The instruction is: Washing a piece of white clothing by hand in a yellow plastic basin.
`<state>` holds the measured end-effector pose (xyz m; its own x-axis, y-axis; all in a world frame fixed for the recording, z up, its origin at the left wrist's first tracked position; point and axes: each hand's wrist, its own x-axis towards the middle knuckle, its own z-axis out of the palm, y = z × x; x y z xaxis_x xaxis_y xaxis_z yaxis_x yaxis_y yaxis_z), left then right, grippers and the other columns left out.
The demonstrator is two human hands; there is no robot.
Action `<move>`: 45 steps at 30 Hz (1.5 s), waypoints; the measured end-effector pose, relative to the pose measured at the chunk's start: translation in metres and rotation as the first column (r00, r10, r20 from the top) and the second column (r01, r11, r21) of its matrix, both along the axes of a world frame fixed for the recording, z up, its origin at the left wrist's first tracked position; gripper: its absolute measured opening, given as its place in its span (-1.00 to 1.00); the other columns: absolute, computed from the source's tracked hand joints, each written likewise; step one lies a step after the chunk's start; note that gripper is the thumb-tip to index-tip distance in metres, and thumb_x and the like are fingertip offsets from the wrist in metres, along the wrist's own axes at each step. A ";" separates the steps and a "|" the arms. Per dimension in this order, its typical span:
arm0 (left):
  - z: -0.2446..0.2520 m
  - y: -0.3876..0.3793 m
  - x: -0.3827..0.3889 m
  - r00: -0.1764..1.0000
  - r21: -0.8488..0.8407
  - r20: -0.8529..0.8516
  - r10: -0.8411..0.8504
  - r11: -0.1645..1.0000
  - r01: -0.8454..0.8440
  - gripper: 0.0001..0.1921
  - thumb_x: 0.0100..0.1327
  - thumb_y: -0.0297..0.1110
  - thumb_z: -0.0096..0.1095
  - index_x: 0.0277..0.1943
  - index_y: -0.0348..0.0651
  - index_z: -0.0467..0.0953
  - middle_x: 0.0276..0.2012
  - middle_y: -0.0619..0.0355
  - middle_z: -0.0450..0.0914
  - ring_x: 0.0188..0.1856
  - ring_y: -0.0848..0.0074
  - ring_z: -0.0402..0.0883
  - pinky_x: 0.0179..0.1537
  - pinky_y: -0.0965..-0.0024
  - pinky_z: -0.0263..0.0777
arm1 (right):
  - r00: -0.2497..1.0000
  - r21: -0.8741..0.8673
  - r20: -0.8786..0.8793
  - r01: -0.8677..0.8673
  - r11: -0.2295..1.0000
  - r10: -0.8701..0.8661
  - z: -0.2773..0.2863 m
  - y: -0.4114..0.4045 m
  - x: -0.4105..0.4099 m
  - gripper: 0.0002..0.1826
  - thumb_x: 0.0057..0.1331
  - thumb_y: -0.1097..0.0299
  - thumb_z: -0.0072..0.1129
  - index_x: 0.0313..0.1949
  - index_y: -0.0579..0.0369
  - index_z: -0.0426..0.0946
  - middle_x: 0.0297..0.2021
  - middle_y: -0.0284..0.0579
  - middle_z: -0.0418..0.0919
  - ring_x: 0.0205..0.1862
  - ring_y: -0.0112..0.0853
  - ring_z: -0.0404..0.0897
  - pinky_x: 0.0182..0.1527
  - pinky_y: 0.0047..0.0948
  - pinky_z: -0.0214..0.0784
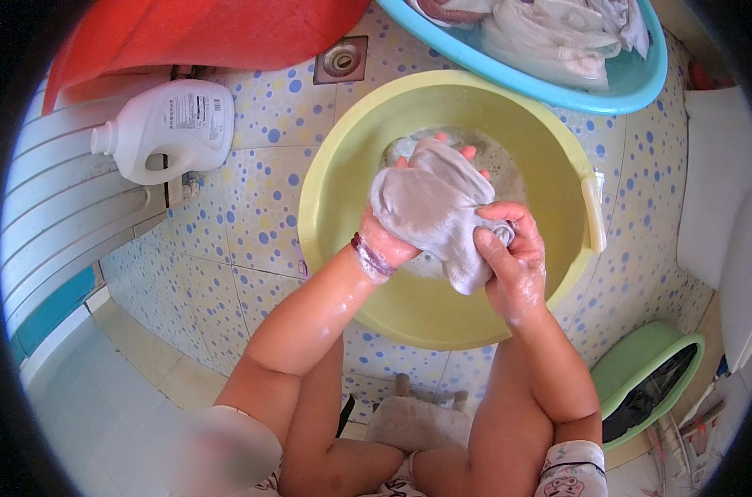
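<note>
A wet, pale grey sock (426,199) is spread over the palm of my left hand (388,239), whose fingertips show beyond its far side. Between thumb and fingers, my right hand (516,261) pinches the bunched right edge of the sock. Suds cling to both wrists. Both hands are above a large yellow plastic basin (351,298). Cloudy, foamy water (506,158) lies in its bottom, with a pale cloth (401,148) partly hidden behind the sock.
A blue tub (646,93) holding light laundry (550,43) touches the basin's far side. At left lies a white detergent jug (183,127) near a red plastic tub (227,31) and floor drain (340,60). A green bin (612,385) is at right; a yellow soap bar (593,214) rests on the basin's rim.
</note>
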<state>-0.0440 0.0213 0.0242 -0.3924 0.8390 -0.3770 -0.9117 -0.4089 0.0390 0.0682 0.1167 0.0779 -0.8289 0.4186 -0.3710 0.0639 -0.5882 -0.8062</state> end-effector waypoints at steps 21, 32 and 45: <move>0.025 0.004 -0.013 0.992 0.038 -0.124 -0.001 0.999 0.006 -0.54 0.27 -0.09 -0.17 0.21 0.08 0.07 0.19 0.11 0.16 0.18 0.06 0.19 0.15 -0.01 0.12 | 0.988 -0.025 0.149 0.033 0.999 -0.029 -0.057 0.020 0.013 -0.61 0.00 0.42 0.22 -0.15 0.15 0.34 -0.22 -0.15 0.40 -0.17 -0.39 0.40 -0.12 -0.43 0.27; -0.021 -0.002 0.016 0.978 -0.006 0.207 -0.038 0.999 0.040 -0.77 0.23 -0.09 0.00 -0.43 -0.02 0.35 -0.46 0.28 0.43 -0.36 0.54 0.42 -0.31 0.45 0.33 | 0.906 0.981 0.131 -0.177 0.080 0.402 -0.029 -0.009 -0.015 -0.82 -0.15 0.34 0.08 -0.47 0.03 0.42 -0.59 -0.16 0.41 -0.60 -0.23 0.40 -0.58 -0.36 0.27; -0.034 -0.003 0.055 0.989 -0.678 0.122 -0.088 0.720 0.148 -0.61 0.26 0.01 -0.13 -0.19 -0.19 0.38 -0.36 0.15 0.53 -0.26 0.44 0.51 -0.18 0.38 0.40 | 0.785 0.764 0.616 -0.577 0.288 -0.063 -0.113 0.008 -0.002 -0.64 0.16 0.08 -0.04 -0.50 0.18 0.41 -0.55 0.19 0.46 -0.46 -0.03 0.50 -0.44 -0.17 0.33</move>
